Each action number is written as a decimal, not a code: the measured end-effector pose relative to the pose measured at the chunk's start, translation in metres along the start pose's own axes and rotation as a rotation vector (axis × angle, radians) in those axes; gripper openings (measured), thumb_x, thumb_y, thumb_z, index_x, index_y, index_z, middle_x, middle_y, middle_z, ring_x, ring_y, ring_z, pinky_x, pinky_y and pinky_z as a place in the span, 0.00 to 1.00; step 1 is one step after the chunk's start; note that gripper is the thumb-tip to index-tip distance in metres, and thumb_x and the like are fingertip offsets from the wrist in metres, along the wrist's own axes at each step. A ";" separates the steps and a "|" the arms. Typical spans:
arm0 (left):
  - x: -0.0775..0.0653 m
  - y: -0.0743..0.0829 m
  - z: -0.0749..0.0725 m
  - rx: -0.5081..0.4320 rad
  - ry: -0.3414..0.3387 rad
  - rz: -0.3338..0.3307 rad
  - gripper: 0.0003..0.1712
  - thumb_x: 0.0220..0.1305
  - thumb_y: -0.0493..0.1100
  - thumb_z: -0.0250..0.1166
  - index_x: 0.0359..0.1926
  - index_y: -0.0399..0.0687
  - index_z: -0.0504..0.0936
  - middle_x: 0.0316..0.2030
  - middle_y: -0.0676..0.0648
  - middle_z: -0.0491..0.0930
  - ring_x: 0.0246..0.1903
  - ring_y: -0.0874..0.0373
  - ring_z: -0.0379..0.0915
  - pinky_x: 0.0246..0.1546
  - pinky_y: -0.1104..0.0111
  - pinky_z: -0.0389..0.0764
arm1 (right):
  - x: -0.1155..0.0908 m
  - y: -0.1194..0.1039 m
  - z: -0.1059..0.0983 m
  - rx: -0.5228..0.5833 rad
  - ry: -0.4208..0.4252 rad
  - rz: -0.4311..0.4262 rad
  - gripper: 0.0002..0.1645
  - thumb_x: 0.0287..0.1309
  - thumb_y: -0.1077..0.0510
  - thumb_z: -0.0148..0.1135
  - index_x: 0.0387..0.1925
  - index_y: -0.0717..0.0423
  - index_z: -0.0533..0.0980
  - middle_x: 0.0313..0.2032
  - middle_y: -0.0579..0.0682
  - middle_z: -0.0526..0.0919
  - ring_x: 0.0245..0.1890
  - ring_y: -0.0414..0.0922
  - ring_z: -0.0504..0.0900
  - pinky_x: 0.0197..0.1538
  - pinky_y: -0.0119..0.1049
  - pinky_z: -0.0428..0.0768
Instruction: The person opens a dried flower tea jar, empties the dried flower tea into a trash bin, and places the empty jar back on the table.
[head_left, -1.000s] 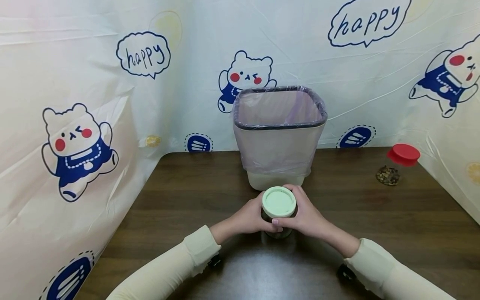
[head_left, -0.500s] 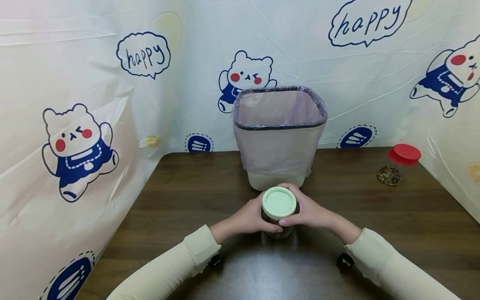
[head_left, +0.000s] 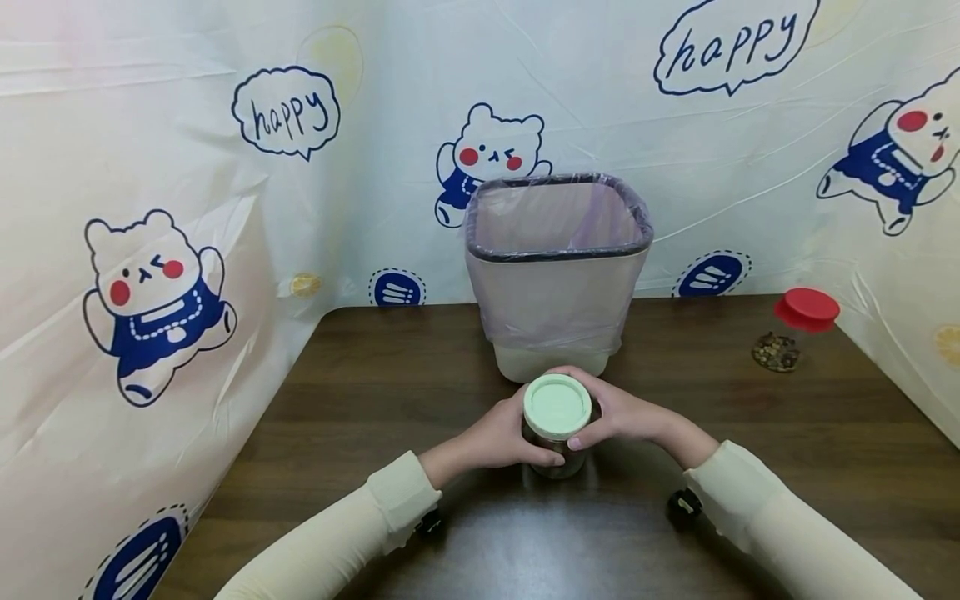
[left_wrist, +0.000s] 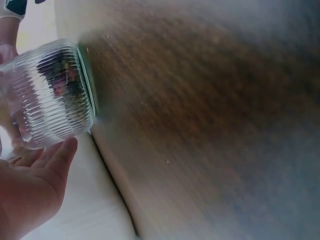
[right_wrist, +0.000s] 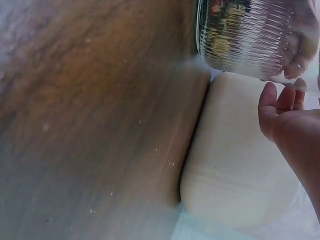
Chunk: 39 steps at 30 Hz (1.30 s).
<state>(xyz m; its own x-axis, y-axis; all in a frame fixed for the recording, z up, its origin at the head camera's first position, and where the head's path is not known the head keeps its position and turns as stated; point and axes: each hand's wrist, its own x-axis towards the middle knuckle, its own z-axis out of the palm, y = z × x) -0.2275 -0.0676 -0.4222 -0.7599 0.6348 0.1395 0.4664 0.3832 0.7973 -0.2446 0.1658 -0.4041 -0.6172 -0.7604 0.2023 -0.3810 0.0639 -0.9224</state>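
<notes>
left hand [head_left: 497, 434] and right hand [head_left: 624, 414] grip the jar [left_wrist: 57, 97] — right thumb [head_left: 590, 434] has slid rightward

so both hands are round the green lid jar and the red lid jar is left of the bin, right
Not quite: the head view shows the red-lidded jar to the right of the bin, not the left. The left hand and right hand are indeed round the green-lidded jar.
</notes>
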 end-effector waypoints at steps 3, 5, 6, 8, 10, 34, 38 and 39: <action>0.000 0.000 0.000 -0.005 0.001 -0.003 0.51 0.44 0.49 0.80 0.66 0.52 0.61 0.55 0.56 0.73 0.53 0.64 0.70 0.54 0.66 0.71 | -0.001 0.001 0.001 -0.002 0.006 0.006 0.48 0.48 0.60 0.75 0.68 0.54 0.59 0.59 0.54 0.70 0.60 0.50 0.67 0.62 0.51 0.61; 0.000 -0.001 0.000 -0.009 0.001 -0.003 0.51 0.44 0.49 0.80 0.66 0.52 0.61 0.55 0.56 0.73 0.53 0.64 0.70 0.54 0.66 0.71 | -0.002 0.001 0.002 -0.004 0.022 0.012 0.48 0.48 0.60 0.74 0.68 0.54 0.59 0.60 0.53 0.70 0.60 0.50 0.67 0.62 0.49 0.62; 0.000 -0.001 0.001 -0.011 0.000 0.000 0.51 0.44 0.49 0.80 0.66 0.52 0.61 0.55 0.56 0.73 0.53 0.64 0.70 0.54 0.66 0.71 | -0.003 0.000 0.003 -0.009 0.034 0.015 0.48 0.48 0.60 0.74 0.68 0.53 0.59 0.60 0.53 0.69 0.60 0.50 0.67 0.62 0.48 0.63; 0.000 -0.001 0.000 -0.013 -0.002 0.003 0.51 0.44 0.49 0.80 0.66 0.53 0.61 0.55 0.56 0.73 0.53 0.64 0.70 0.54 0.66 0.71 | -0.005 0.000 0.006 -0.026 0.069 0.015 0.49 0.48 0.60 0.74 0.69 0.54 0.58 0.61 0.53 0.69 0.60 0.50 0.67 0.62 0.45 0.64; 0.000 -0.002 0.000 -0.015 -0.005 0.006 0.51 0.45 0.48 0.80 0.67 0.53 0.61 0.56 0.56 0.73 0.54 0.64 0.70 0.54 0.66 0.71 | -0.007 -0.002 0.010 -0.057 0.111 0.015 0.50 0.48 0.60 0.75 0.69 0.54 0.58 0.61 0.53 0.68 0.60 0.50 0.67 0.61 0.45 0.66; -0.002 0.001 -0.001 -0.007 -0.001 -0.022 0.51 0.45 0.50 0.79 0.67 0.54 0.61 0.56 0.55 0.72 0.54 0.64 0.70 0.55 0.65 0.71 | -0.010 -0.014 0.067 -0.340 0.629 0.101 0.52 0.37 0.51 0.81 0.64 0.55 0.63 0.57 0.53 0.67 0.56 0.49 0.66 0.56 0.53 0.66; -0.002 0.002 -0.001 -0.009 -0.001 -0.027 0.51 0.45 0.50 0.79 0.67 0.54 0.60 0.57 0.56 0.72 0.54 0.64 0.70 0.55 0.65 0.71 | -0.009 -0.015 0.069 -0.335 0.663 0.118 0.52 0.37 0.50 0.82 0.63 0.54 0.63 0.57 0.52 0.67 0.55 0.49 0.67 0.56 0.52 0.66; -0.002 0.002 -0.001 -0.008 -0.002 -0.025 0.51 0.46 0.50 0.79 0.68 0.55 0.60 0.57 0.56 0.72 0.54 0.64 0.70 0.54 0.65 0.71 | -0.009 -0.015 0.069 -0.333 0.663 0.112 0.51 0.37 0.50 0.82 0.62 0.54 0.63 0.56 0.52 0.68 0.55 0.49 0.67 0.56 0.52 0.66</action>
<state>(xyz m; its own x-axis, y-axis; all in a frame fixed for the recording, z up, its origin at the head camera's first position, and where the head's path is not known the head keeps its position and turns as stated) -0.2253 -0.0689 -0.4199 -0.7704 0.6264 0.1186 0.4438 0.3933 0.8052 -0.1865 0.1270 -0.4149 -0.9097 -0.1958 0.3663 -0.4149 0.3906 -0.8217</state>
